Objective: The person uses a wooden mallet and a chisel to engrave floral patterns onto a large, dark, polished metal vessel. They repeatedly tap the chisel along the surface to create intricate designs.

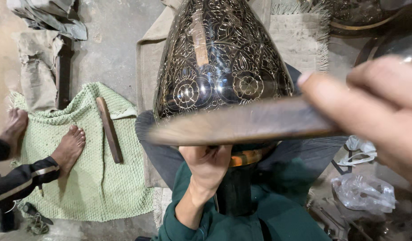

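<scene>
I see vase (219, 58): glossy dark metal, engraved gold floral lines. Stick (246, 122): smooth matt wood. Mat (94, 178): rough green knit cloth.

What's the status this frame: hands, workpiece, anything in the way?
Left hand gripping engraved dark metal vase near its neck. Right hand holding wooden stick across it, blurred. Another person's bare feet on green mat, clear of the work.

green knitted mat (99, 187), wooden stick (109, 130), plastic bag (364, 193)
</scene>
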